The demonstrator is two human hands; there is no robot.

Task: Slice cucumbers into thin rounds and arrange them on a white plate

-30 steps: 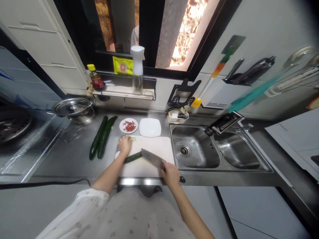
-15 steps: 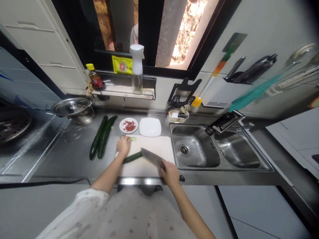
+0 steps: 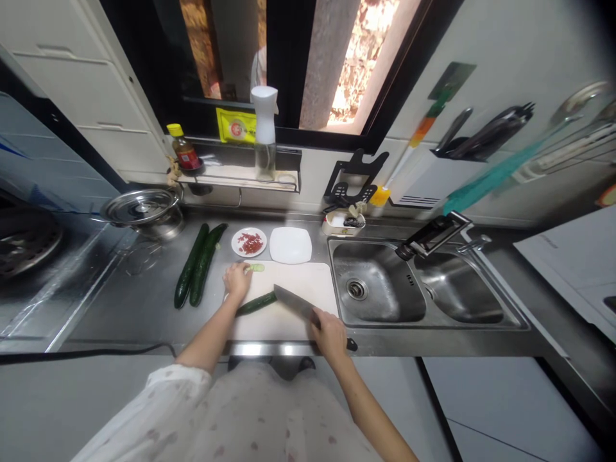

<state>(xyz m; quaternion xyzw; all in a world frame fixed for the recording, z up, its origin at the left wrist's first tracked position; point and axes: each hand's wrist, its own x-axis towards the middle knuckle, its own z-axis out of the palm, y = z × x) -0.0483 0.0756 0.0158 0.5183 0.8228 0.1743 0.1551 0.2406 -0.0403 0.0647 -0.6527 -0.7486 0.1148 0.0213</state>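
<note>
At the upper left of the white cutting board (image 3: pixel 308 277) is my left hand (image 3: pixel 237 280). Its fingers are closed at the near end of some pale green cucumber slices (image 3: pixel 258 267). A cut dark green cucumber (image 3: pixel 258 303) lies on the board, its left end partly hidden by my left forearm. My right hand (image 3: pixel 330 333) is wrapped round the dark handle of a kitchen knife (image 3: pixel 294 302). The broad blade points up and left, its tip beside the cucumber's cut end.
Two whole cucumbers (image 3: pixel 197 266) lie left of the board. Behind it stand a plate with chopped red bits (image 3: pixel 249 242) and a white square plate (image 3: pixel 290 245). A double sink (image 3: pixel 380 282) is on the right. A lidded steel pot (image 3: pixel 144 208) sits at the back left.
The cucumber slices by my left fingers now lie spread in a short row, where they looked like one small clump. Both hands and the knife have hardly moved.
</note>
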